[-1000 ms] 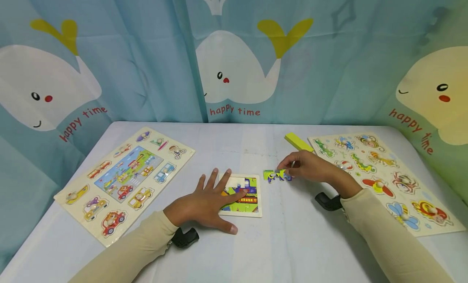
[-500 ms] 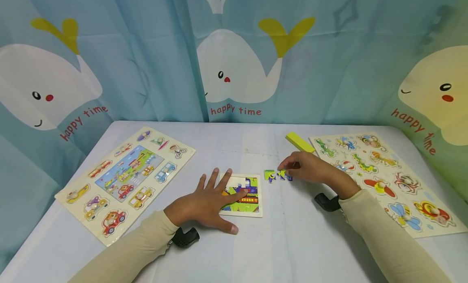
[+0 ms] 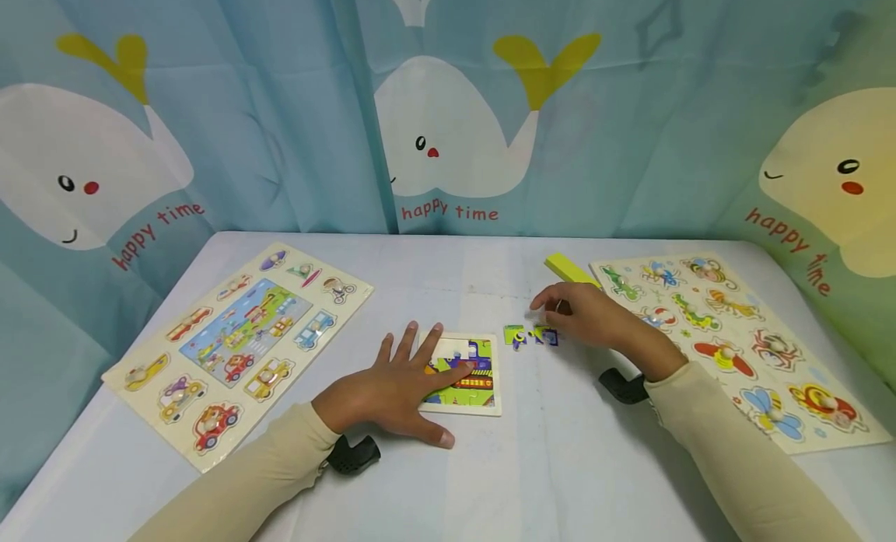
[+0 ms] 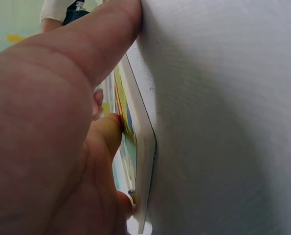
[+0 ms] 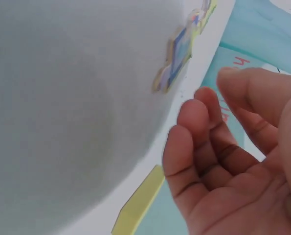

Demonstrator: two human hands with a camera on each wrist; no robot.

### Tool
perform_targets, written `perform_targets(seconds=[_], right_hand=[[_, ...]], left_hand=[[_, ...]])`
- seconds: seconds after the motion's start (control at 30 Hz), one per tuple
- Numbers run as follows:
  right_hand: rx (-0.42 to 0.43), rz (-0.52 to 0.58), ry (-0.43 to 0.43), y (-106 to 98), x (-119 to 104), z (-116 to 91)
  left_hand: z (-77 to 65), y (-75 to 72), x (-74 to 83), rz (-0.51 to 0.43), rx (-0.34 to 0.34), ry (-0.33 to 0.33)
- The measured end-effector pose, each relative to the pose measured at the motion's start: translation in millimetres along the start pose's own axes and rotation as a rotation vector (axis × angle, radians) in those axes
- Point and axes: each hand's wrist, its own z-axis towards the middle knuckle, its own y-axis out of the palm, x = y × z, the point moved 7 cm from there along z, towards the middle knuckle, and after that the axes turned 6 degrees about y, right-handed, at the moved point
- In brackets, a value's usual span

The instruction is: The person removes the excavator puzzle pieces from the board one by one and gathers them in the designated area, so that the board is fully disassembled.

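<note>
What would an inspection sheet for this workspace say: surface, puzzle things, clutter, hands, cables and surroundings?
Surface: table covered in white, faintly creased.
Job's things: puzzle tray partly filled, gap visible toward its far side; loose puzzle pieces lie to its right.
Clutter: vehicle board at left, bug board at right, yellow block near the latter.
Hands: left hand spread across the puzzle tray; right hand near the puzzle pieces, visibly holding nothing.
Cables: nothing seen.
Surroundings: blue whale-print curtain.
</note>
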Motion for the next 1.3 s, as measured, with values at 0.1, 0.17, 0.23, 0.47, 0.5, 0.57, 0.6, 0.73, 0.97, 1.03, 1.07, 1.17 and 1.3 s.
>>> perform_targets(seconds=[0.1,0.17,0.23,0.47,0.5,0.57,0.6,0.73,0.97,1.03,1.07,1.17,1.3], right_hand=[[0.031,0.019,-0.029,-2,-7,1],[0.031,0.035,-0.045,-1,-12,2],[0.019,0.048,-0.052,2,-16,4],[-0.03,0.043,-0.087,13,-29,9],[-0.037,0.049,-0.095,15,-31,9],[-0.049,0.055,-0.116,17,-35,10],[-0.055,0.063,-0.125,18,-37,10],[-0.069,0.07,-0.15,23,-44,12],[-0.111,0.08,-0.144,34,-49,15],[-0.119,0.096,-0.149,37,-51,16],[-0.121,0.104,-0.153,38,-52,16],[-0.132,0.123,-0.16,41,-56,17],[-0.148,0.13,-0.156,45,-61,18]], left_hand=[[-0.6,-0.5,1.0,-0.011,-0.014,0.006],[-0.7,-0.9,2.1,-0.019,-0.021,0.016],[0.0,-1.8,3.4,-0.019,-0.019,0.027],[6.3,-6.4,8.7,-0.011,0.001,0.036],[6.8,-7.2,9.8,-0.01,0.001,0.033],[7.6,-7.8,11.3,-0.008,-0.002,0.026],[7.7,-8.2,12.1,-0.005,-0.005,0.023],[7.8,-7.8,13.8,0.008,-0.023,0.012],[9.1,-3.2,16.2,0.021,-0.057,0.009],[10.3,-1.3,16.2,0.025,-0.066,0.004],[10.8,-0.6,16.0,0.026,-0.069,0.001],[11.3,0.6,15.2,0.026,-0.078,-0.003],[10.8,1.6,13.8,0.013,-0.082,0.003]])
